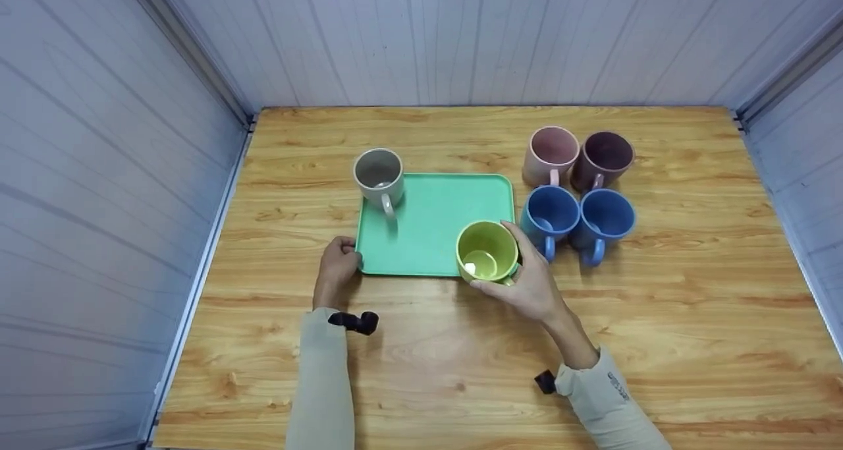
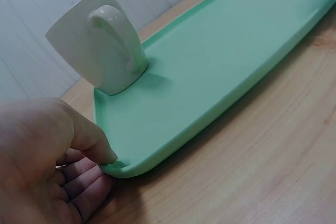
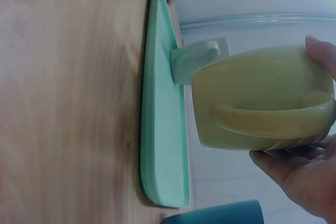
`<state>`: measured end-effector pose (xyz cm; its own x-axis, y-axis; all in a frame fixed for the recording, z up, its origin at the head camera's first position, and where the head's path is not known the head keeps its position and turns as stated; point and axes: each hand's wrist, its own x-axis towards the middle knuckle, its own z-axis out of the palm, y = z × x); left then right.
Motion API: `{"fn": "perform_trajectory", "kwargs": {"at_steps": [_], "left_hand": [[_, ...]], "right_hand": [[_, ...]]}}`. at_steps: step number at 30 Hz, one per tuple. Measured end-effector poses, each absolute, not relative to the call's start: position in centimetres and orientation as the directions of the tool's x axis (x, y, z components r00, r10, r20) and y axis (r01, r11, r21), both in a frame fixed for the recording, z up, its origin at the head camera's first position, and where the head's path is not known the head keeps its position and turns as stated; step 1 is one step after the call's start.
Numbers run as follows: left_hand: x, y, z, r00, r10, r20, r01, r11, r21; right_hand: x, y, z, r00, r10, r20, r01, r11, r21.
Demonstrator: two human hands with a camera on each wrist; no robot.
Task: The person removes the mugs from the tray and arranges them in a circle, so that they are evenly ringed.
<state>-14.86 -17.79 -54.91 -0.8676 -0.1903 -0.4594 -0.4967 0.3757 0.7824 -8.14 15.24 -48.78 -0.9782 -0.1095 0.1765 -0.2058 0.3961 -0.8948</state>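
In the head view my right hand [image 1: 533,286] grips a yellow-green mug [image 1: 486,242] near its rim, thumb on the near side and fingers on the far side. The right wrist view shows this mug [image 3: 257,85] raised above the tray, its handle toward the camera. My left hand [image 1: 338,263] pinches the near left corner of a green tray [image 1: 438,206]; in the left wrist view the thumb [image 2: 97,142] lies on the rim, other fingers lower. A light grey mug [image 1: 388,190] stands upright on the tray's far left corner, handle toward me.
Right of the tray several mugs stand close together: a pink one [image 1: 541,167] and a dark purple one [image 1: 586,173] behind, two blue mugs [image 1: 530,223] in front. The wooden table [image 1: 421,371] is bounded by pale panels [image 1: 441,41] at the back and sides.
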Motion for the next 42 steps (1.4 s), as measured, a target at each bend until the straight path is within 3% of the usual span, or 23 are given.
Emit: {"fn": "perform_trajectory", "kwargs": {"at_steps": [26,35,42], "left_hand": [[-14.7,-17.9,-54.8,-0.877,-0.174,-0.448,-0.479,0.374,0.794],[-14.7,-17.7,-54.9,-0.871,-0.189,-0.454,-0.492,0.361,0.792],[-14.8,-17.7,-54.9,-0.870,-0.188,-0.455,-0.492,0.364,0.791]], "right_hand": [[-5.0,19.7,-49.9,-0.985,-0.090,0.150,-0.173,0.378,-0.909],[-3.9,20.7,-50.3,-0.991,-0.091,0.101,-0.123,0.275,-0.954],[-3.4,21.4,-51.2,-0.989,-0.063,0.135,-0.148,0.329,-0.933]]}}
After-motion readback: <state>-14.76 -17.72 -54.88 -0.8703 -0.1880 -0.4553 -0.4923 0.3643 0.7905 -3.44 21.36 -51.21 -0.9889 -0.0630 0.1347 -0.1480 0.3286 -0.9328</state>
